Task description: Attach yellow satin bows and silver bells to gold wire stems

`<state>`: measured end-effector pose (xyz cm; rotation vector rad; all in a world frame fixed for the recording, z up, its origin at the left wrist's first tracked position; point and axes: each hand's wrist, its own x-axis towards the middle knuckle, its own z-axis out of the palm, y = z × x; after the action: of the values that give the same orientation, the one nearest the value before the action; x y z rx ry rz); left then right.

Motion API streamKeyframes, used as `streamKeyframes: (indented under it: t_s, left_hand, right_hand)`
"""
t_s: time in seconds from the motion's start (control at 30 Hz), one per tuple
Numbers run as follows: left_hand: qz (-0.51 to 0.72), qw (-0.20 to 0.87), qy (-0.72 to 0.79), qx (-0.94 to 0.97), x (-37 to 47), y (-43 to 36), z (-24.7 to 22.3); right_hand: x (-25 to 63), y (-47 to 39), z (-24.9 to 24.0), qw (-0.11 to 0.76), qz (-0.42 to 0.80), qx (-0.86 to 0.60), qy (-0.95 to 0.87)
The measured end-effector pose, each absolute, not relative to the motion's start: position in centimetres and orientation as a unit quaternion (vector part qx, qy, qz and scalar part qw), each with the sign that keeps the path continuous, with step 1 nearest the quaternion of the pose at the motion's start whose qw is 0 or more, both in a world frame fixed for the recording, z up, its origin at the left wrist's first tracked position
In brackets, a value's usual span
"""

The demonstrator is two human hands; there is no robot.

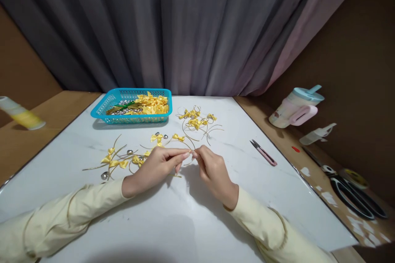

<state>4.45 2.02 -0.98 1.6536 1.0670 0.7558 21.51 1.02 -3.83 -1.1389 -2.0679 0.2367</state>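
Observation:
My left hand (pixel 161 165) and my right hand (pixel 213 170) meet above the white tabletop, fingertips pinched close together. A thin gold cord (pixel 187 131) runs up from between them, and both hands seem to grip it; the exact spot is hidden by my fingers. Beside my left hand lie yellow ribbon bows (pixel 119 163), more gold cords (pixel 92 168) and silver heart-shaped beads (pixel 105 175). Beyond my hands sits another loose group of yellow bows (pixel 197 123) with curled cords.
A blue plastic basket (pixel 132 120) at the back holds many bows and silver beads. Small thread snips (pixel 264 153) lie at right. Along the right edge are a lidded cup (pixel 294 109), a small clear bottle (pixel 314 135) and large scissors (pixel 348 191). A thread spool (pixel 23 116) stands left.

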Motion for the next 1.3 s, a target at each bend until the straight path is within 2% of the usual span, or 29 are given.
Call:
streamKeyframes:
  t_s: [0.17,0.27,0.4,0.6,0.7,0.93,1.07,1.3]
  left_hand:
    - [0.282,0.341,0.397,0.804,4.3,1.8,-0.9]
    - [0.282,0.314,0.384,0.821,4.3,1.9,-1.0]
    - [0.271,0.345,0.393,0.808,4.4,2.1,-0.9]
    - [0.285,0.479,0.423,0.714,4.3,2.2,-0.2]
    - [0.300,0.516,0.418,0.685,4.2,2.4,0.1]
    - [0.300,0.510,0.417,0.690,4.1,2.6,0.5]
    - [0.298,0.513,0.428,0.682,4.0,2.8,0.3]
    - [0.314,0.458,0.426,0.714,4.0,2.8,0.0]
  right_hand:
    - [21.2,0.8,-4.0,0.355,0.089,-0.445,-0.818]
    - [21.2,0.7,-3.8,0.345,0.105,-0.436,-0.824]
    - [21.5,0.9,-3.0,0.343,0.157,-0.430,-0.820]
    - [22.2,1.7,-1.4,0.360,0.483,-0.406,-0.687]
    - [22.5,1.8,-1.1,0.333,0.561,-0.371,-0.661]
    - [22.2,1.6,-1.6,0.380,0.553,-0.390,-0.631]
    - [22.1,1.4,-1.6,0.400,0.501,-0.397,-0.657]
    - [22.5,1.4,-1.1,0.404,0.404,-0.417,-0.707]
